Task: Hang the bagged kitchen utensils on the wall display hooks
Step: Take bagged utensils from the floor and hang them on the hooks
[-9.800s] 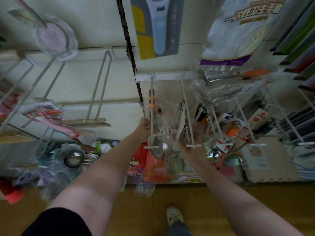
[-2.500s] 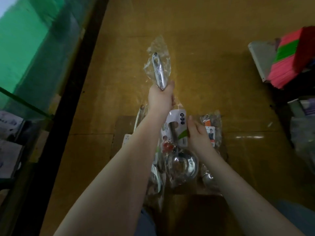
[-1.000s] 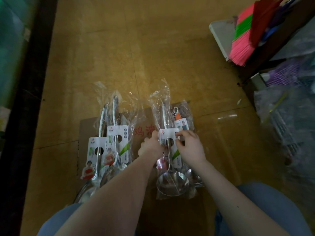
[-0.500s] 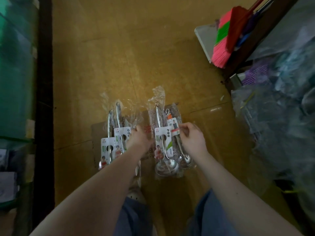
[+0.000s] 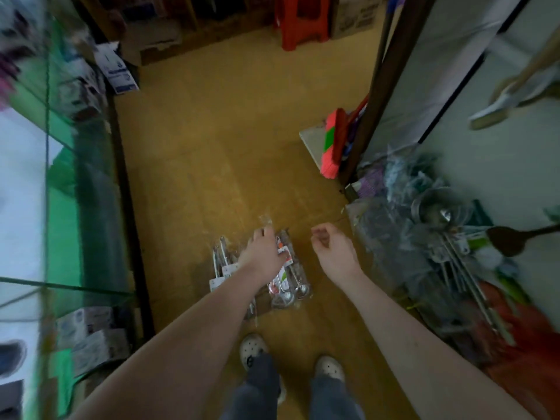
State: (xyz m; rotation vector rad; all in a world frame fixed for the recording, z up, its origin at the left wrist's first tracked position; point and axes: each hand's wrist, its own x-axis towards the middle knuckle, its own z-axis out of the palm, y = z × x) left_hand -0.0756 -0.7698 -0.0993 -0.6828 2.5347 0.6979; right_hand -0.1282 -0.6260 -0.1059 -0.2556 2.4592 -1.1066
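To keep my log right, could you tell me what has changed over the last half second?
The right hand let go of the clear bag of steel ladles and drew away rightward, empty. The left hand moved over that bag; its grip is unclear. The neighbouring bag of ladles lies as before.

No lettering can be read. The white header cards (image 5: 216,284) on the bagged ladles (image 5: 286,297) carry print too small to make out. The blue-and-white box (image 5: 116,71), far beyond the ladles by the glass counter (image 5: 91,192), shows only blurred marks.
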